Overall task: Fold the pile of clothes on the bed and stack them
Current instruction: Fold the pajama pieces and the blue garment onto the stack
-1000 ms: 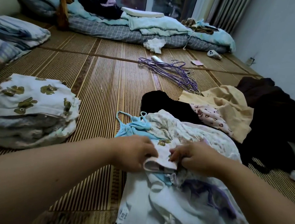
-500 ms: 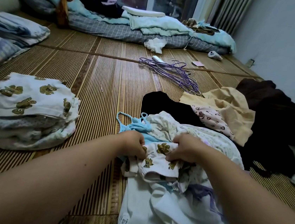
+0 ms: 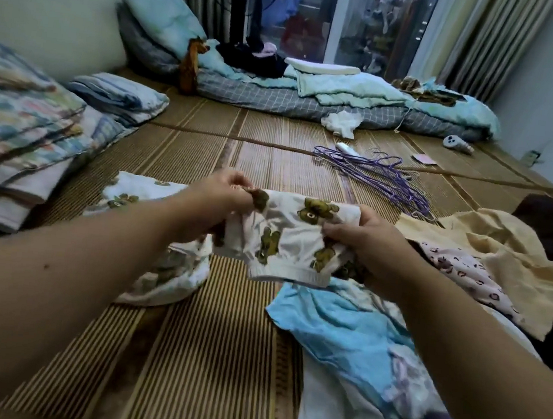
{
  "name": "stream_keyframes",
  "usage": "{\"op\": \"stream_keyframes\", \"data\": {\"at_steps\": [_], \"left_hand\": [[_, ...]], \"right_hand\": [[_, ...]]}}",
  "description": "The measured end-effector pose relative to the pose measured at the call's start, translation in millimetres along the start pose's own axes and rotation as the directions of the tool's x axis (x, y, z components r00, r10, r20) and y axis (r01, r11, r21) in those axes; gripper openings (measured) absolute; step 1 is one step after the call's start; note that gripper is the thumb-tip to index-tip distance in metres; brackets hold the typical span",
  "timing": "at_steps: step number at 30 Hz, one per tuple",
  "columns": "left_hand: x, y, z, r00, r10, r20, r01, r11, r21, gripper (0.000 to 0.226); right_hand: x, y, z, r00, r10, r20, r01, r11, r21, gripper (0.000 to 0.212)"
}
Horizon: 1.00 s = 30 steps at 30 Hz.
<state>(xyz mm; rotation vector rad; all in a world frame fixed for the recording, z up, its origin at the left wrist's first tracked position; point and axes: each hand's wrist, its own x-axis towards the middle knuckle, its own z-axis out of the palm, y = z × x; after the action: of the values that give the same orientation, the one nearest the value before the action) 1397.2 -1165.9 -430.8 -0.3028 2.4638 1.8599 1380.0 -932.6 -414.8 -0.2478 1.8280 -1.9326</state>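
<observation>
while the left hand (image 3: pixel 227 191) and right hand (image 3: pixel 361 239) each pinch one side of the bear-print garment (image 3: pixel 286 234), it hangs over the bamboo mat (image 3: pixel 217 357) between the folded stack (image 3: pixel 160 282) and the unfolded pile (image 3: pixel 334 322). if either pinch loosens, it would likely sag and fold crooked.

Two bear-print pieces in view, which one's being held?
The small bear-print garment, stretched between the left hand and right hand; the other lies on top of the folded stack at left.
</observation>
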Motion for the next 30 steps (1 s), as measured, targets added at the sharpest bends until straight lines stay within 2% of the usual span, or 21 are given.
{"op": "stream_keyframes", "data": {"at_steps": [2, 6, 10, 13, 15, 18, 20, 23, 26, 28, 30], "left_hand": [[-0.7, 5.7, -48.0, 0.994, -0.008, -0.110, 0.013, 0.999, 0.051, 0.030], [0.2, 4.7, -122.8, 0.937, 0.028, -0.349, 0.093, 0.940, 0.328, 0.039], [6.6, -17.1, -181.3, 0.879, 0.032, -0.476, 0.215, 0.864, 0.455, 0.051], [14.5, -39.4, -193.3, 0.878, -0.013, -0.478, 0.290, 0.809, 0.511, 0.060], [21.0, -55.0, -190.9, 0.902, -0.046, -0.429, 0.280, 0.819, 0.500, 0.065], [27.4, -73.1, -178.2, 0.950, -0.082, -0.300, 0.228, 0.840, 0.493, 0.054], [29.4, -82.3, -171.4, 0.967, -0.108, -0.230, 0.220, 0.806, 0.550, 0.051], [29.0, -86.2, -167.1, 0.975, -0.126, -0.185, 0.216, 0.741, 0.636, 0.056], [29.4, -81.8, -161.9, 0.974, -0.080, -0.211, 0.201, 0.736, 0.647, 0.062], [28.3, -71.9, -151.3, 0.967, -0.019, -0.256, 0.209, 0.633, 0.745, 0.066], [27.5, -58.4, -131.5, 0.963, 0.084, -0.254, 0.176, 0.517, 0.838, 0.068]], "right_hand": [[29.2, -3.5, 39.9, 0.999, 0.022, 0.049, -0.025, 0.998, 0.059, 0.021], [76.5, 1.2, 105.1, 0.985, 0.071, 0.158, -0.080, 0.995, 0.054, 0.029], [117.9, 10.2, 168.6, 0.984, 0.081, 0.160, -0.084, 0.996, 0.014, 0.018], [144.5, 24.0, 193.7, 0.992, 0.109, 0.068, -0.106, 0.994, -0.034, 0.035], [161.2, 36.8, 201.1, 0.995, 0.090, -0.046, -0.098, 0.968, -0.232, 0.054], [174.9, 51.3, 202.7, 0.985, -0.049, -0.163, -0.042, 0.858, -0.512, 0.067], [178.5, 56.6, 200.8, 0.979, -0.112, -0.168, -0.019, 0.777, -0.629, 0.068], [176.7, 56.6, 193.3, 0.983, -0.123, -0.136, -0.019, 0.669, -0.743, 0.065], [161.2, 44.2, 177.7, 0.982, -0.163, -0.095, 0.045, 0.690, -0.722, 0.056], [143.1, 32.7, 155.3, 0.971, -0.230, -0.072, 0.109, 0.688, -0.718, 0.058], [118.5, 23.8, 121.1, 0.955, -0.289, -0.066, 0.141, 0.638, -0.757, 0.059]]}}
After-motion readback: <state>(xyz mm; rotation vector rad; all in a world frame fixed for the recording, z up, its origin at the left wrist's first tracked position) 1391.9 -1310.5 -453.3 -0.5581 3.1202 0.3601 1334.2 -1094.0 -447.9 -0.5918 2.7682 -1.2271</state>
